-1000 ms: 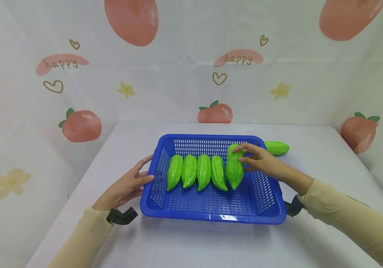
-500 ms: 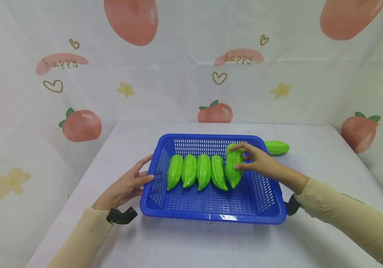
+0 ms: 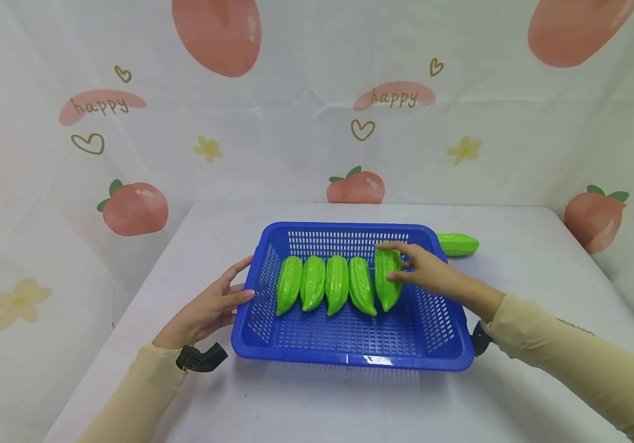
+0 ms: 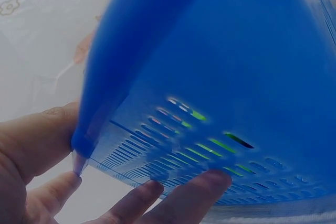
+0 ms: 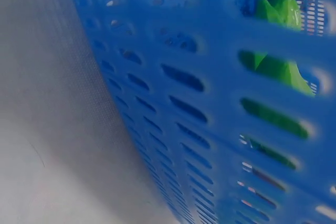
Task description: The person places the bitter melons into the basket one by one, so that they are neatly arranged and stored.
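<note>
A blue plastic basket (image 3: 317, 360) with slotted walls stands on the table. My left hand (image 3: 212, 307) grips its left rim; in the left wrist view, fingers (image 4: 184, 200) lie against the outer slotted wall. Several glossy green bitter melons, one of them the middle bitter melon (image 3: 337, 283), lie side by side in the basket, lengthwise toward me. At the row's right end, my right hand (image 3: 428, 267) holds another bitter melon (image 3: 386, 289) between thumb and fingers, inside the basket. The right wrist view shows the basket's side wall (image 5: 220, 77) with green through the slots; the hand is out of that view.
One more bitter melon (image 3: 460, 244) lies on the white table (image 3: 306, 412) behind the basket's right corner, partly hidden by it. A white printed cloth (image 3: 295, 123) hangs behind the table and at its sides.
My right hand has shifted slightly left, and its thumb now lies lower across the bitter melon. That melon has settled a little. The left hand and basket have stayed put.
</note>
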`<state>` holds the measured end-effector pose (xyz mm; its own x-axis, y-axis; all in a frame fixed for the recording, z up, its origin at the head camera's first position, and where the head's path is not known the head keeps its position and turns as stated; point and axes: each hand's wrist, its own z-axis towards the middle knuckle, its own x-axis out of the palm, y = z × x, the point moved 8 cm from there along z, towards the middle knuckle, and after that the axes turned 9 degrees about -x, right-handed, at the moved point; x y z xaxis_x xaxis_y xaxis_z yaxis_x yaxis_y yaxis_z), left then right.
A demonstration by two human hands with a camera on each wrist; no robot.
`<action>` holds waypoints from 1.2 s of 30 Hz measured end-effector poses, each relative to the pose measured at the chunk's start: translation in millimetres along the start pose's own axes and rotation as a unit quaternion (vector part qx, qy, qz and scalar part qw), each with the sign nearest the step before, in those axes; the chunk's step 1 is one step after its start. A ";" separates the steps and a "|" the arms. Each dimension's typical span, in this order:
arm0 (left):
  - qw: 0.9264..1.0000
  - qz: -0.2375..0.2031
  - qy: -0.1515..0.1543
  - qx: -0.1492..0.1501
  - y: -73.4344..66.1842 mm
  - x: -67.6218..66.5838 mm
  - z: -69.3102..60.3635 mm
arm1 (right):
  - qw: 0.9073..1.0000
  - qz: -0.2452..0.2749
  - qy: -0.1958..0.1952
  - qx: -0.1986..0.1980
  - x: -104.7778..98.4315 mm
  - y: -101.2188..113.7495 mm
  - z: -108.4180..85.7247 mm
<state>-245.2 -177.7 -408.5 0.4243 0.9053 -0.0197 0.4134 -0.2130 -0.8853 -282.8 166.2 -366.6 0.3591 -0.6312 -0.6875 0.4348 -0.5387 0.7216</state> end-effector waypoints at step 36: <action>1.000 0.000 0.005 0.005 -0.3 0.7 -0.5 | 0.997 -0.050 0.022 0.054 9.7 -9.2 1.4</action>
<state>-244.6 -177.2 -408.0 0.4335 0.9010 -0.0153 0.4051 -0.2101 -0.8898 -284.5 164.3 -379.8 0.3563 -0.5475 -0.7572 0.3789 -0.6561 0.6527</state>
